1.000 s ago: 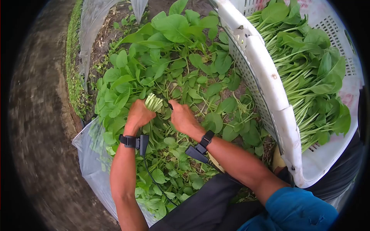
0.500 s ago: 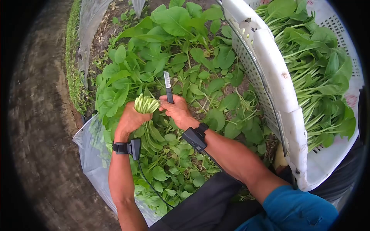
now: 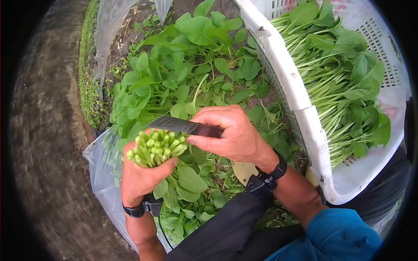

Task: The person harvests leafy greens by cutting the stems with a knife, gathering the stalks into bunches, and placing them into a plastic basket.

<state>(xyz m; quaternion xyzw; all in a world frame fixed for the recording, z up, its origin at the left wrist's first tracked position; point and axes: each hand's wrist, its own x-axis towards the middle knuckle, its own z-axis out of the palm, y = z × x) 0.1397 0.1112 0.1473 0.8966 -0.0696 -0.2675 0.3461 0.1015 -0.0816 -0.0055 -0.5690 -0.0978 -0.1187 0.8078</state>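
A bunch of leafy greens [image 3: 159, 148] is wrapped in my left hand [image 3: 141, 178], its pale cut stem ends facing up toward me and its leaves hanging below. My right hand [image 3: 235, 132] is closed around a knife [image 3: 174, 125] with a dark handle. The blade points left and lies close over the far edge of the stem ends. Behind the blade, a single stem with a leaf [image 3: 198, 93] stands up from the bed. Leafy plants [image 3: 174, 65] grow around and beyond both hands.
To the right stands a white perforated crate [image 3: 300, 91], tilted, with many picked greens [image 3: 348, 82] inside. Clear plastic sheeting [image 3: 106, 165] edges the bed on the left, beside a dirt path [image 3: 48, 143]. My knee [image 3: 222, 226] is close below the hands.
Both hands have come nearer to me with the bunch. The knife has turned from pointing away to lying leftward over the stem ends. The view of the crate has shifted slightly left.
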